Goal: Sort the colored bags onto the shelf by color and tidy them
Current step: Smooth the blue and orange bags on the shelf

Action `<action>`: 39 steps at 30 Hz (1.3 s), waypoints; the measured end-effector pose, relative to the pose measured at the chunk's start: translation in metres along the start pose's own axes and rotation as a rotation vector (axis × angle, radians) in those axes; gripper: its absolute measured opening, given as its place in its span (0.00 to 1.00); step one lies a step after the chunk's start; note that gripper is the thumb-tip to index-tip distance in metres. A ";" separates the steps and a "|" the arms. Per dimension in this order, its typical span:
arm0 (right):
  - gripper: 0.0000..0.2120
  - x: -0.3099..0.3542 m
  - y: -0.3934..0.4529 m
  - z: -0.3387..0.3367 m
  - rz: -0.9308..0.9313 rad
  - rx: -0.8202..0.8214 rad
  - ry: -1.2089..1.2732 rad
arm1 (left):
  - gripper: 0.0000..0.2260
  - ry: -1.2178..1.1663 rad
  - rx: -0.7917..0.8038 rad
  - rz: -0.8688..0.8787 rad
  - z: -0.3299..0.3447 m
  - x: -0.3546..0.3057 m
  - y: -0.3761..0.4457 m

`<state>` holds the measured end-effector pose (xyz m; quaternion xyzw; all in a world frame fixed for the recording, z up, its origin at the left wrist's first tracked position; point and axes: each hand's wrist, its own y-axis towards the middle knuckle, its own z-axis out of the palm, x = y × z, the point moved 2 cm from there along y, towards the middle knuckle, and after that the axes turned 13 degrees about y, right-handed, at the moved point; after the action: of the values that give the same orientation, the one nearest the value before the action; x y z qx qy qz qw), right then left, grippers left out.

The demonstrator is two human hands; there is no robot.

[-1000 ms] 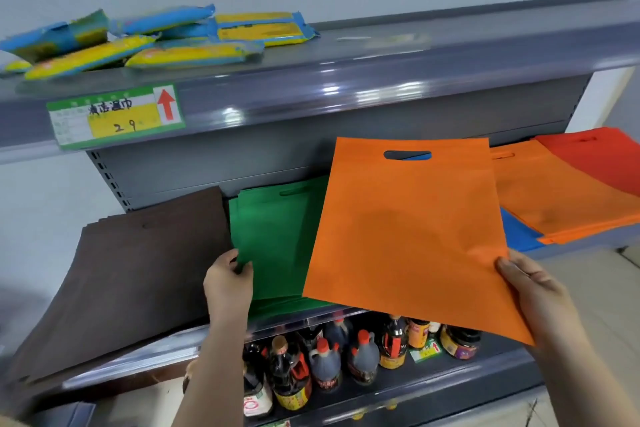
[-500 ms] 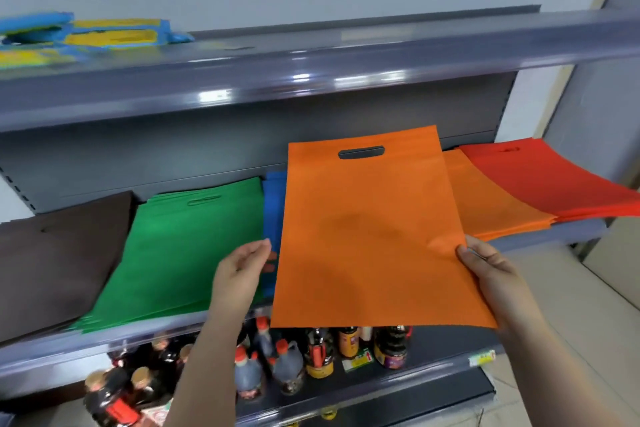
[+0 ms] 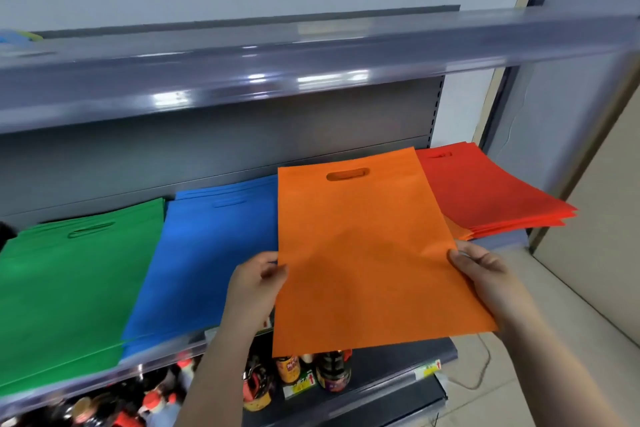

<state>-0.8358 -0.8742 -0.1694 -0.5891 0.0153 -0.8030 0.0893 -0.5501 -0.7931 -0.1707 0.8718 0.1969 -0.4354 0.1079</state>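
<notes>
I hold a flat orange bag (image 3: 363,246) with a cut-out handle over the middle shelf (image 3: 162,354). My left hand (image 3: 254,282) pinches its left edge and my right hand (image 3: 485,270) pinches its right edge. The bag lies over the orange pile (image 3: 457,230), of which only a corner shows beneath it. To the right lies a red pile (image 3: 485,191). To the left lie a blue pile (image 3: 211,253) and a green pile (image 3: 69,288). The bag's near end hangs past the shelf's front edge.
The upper shelf (image 3: 311,59) juts out above the bags. Bottles and jars (image 3: 294,378) stand on the lower shelf under my hands. A wall panel (image 3: 588,253) and tiled floor lie to the right. A dark bag corner (image 3: 5,230) shows at far left.
My view swung right, putting the brown pile out of sight. The orange bag moved right over the orange pile, and my left hand came off the green pile and took the bag's left edge.
</notes>
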 end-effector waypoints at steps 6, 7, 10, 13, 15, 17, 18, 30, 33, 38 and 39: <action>0.09 0.016 0.058 -0.014 -0.080 -0.021 -0.163 | 0.08 0.091 -0.045 0.078 0.027 -0.018 0.042; 0.09 0.018 0.067 -0.016 -0.095 -0.023 -0.209 | 0.08 0.095 -0.045 0.079 0.031 -0.020 0.047; 0.09 0.025 0.097 -0.024 -0.215 -0.036 -0.506 | 0.06 0.166 -0.011 0.060 0.043 -0.026 0.066; 0.06 0.030 0.123 -0.026 -0.293 -0.033 -0.773 | 0.04 0.264 0.000 0.038 0.053 -0.029 0.083; 0.05 0.031 0.137 -0.026 -0.316 -0.022 -0.880 | 0.07 0.322 -0.014 0.011 0.057 -0.030 0.091; 0.07 0.032 0.150 -0.026 -0.323 0.003 -0.944 | 0.08 0.367 -0.035 -0.023 0.060 -0.032 0.096; 0.07 0.032 0.155 -0.026 -0.326 0.022 -0.965 | 0.08 0.382 -0.045 -0.039 0.062 -0.033 0.098; 0.07 0.034 0.201 -0.037 -0.335 0.235 -1.102 | 0.06 0.574 -0.228 -0.211 0.092 -0.050 0.098; 0.05 0.036 0.207 -0.040 -0.350 0.264 -1.032 | 0.04 0.569 -0.338 -0.224 0.097 -0.060 0.094; 0.04 0.036 0.217 -0.042 -0.297 0.332 -1.109 | 0.05 0.586 -0.368 -0.276 0.105 -0.068 0.094; 0.05 0.037 0.217 -0.040 -0.286 0.343 -1.151 | 0.07 0.613 -0.361 -0.283 0.105 -0.070 0.094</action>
<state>-0.8572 -1.0965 -0.1747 -0.9014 -0.2438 -0.3513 0.0682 -0.6220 -0.9324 -0.1759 0.8927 0.4121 -0.1233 0.1345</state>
